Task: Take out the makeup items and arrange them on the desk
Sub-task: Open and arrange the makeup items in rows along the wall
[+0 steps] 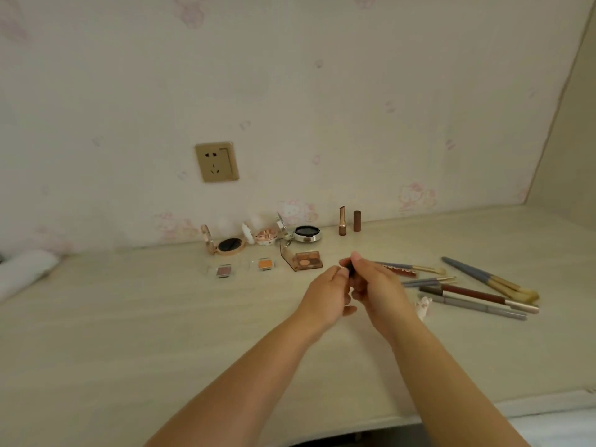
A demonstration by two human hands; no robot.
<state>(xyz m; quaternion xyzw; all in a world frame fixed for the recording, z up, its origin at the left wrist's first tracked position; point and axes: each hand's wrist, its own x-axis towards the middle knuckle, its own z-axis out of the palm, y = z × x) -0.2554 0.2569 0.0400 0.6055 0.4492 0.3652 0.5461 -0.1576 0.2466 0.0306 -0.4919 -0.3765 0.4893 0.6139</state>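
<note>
Both hands meet over the desk point(161, 317), the left hand point(325, 291) and right hand point(375, 287) pinching a small dark tube point(351, 270) upright between them, lipsticks point(342, 221) standing farther back.

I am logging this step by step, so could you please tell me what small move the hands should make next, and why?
Probably pull the small dark tube open and stand it by the wall: both the left hand and the right hand pinch it, and the opened lipstick and its cap stand there already.

2 bare forearms (no sleeves), left hand point(325, 293), right hand point(375, 285).
</note>
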